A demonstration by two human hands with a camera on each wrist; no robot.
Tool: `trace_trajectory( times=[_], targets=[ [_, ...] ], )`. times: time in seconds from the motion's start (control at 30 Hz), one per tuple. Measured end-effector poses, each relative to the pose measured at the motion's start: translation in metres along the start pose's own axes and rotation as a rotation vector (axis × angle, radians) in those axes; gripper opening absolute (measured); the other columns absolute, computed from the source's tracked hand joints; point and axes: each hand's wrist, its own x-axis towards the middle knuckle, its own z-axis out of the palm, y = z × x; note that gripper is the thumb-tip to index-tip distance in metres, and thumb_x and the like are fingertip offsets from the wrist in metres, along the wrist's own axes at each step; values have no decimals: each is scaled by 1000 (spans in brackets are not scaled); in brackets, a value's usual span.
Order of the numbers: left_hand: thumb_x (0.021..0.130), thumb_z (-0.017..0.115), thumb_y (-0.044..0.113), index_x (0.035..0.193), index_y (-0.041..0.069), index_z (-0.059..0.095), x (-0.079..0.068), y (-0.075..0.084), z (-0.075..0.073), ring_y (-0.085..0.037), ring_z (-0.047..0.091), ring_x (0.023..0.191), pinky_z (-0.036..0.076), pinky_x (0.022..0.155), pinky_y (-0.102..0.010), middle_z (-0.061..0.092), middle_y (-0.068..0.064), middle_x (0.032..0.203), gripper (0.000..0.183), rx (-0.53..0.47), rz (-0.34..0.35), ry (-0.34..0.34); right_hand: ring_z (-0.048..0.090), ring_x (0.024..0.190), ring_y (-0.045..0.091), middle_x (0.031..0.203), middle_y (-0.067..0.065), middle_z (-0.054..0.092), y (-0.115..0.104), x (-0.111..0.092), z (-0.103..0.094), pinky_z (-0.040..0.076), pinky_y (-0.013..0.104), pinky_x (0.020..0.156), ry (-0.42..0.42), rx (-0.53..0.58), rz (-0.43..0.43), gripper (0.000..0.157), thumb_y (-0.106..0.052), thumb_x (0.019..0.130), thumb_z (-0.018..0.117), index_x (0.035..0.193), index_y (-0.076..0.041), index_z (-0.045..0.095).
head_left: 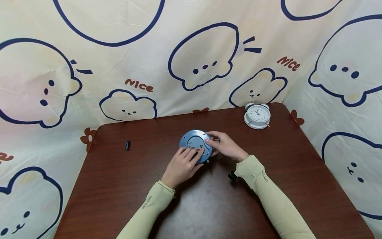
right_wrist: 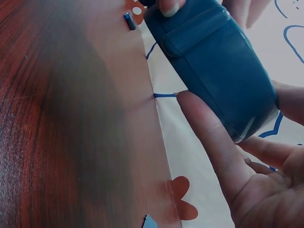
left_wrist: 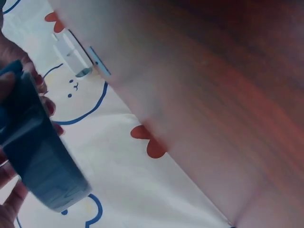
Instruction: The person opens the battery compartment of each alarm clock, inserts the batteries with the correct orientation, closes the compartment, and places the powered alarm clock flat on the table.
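A round blue clock (head_left: 192, 134) is held off the table between both hands, its back towards the head camera, with screw holes and a recess on it. My left hand (head_left: 182, 166) holds its lower left edge; the fingertips press on the recess and the thumb lies under the rim. On the right edge, my right hand (head_left: 228, 146) grips the rim, thumb on the back and fingers around the side. The clock's smooth side (right_wrist: 213, 66) shows in the right wrist view, with right-hand fingers (right_wrist: 209, 128) beneath it. What lies under the left fingertips is partly hidden.
A small black battery (head_left: 127, 145) lies on the brown table (head_left: 104, 186), left of the hands. At the back right corner stands a white twin-bell alarm clock (head_left: 259, 113). A patterned cloth (head_left: 203, 99) hangs around the table's back and sides.
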Motion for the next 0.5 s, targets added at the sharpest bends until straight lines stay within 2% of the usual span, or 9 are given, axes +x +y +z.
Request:
trace_trajectory(
  times=[0.27, 0.5],
  targets=[
    [87, 85, 36, 132, 0, 69, -2, 4, 3, -22, 70, 100, 57, 95, -34, 77, -10, 116, 60, 27, 3, 68, 71, 92, 24, 125, 23, 63, -1, 1, -2, 64, 43, 70, 24, -3, -7, 47, -24, 107, 60, 149, -3, 51],
    [105, 62, 35, 131, 1, 70, -3, 7, 6, -22, 70, 104, 56, 98, -35, 77, -9, 116, 44, 20, -10, 70, 71, 90, 23, 121, 22, 63, -3, -1, -3, 64, 43, 69, 28, 10, 0, 45, -21, 107, 60, 147, -2, 52]
  ],
)
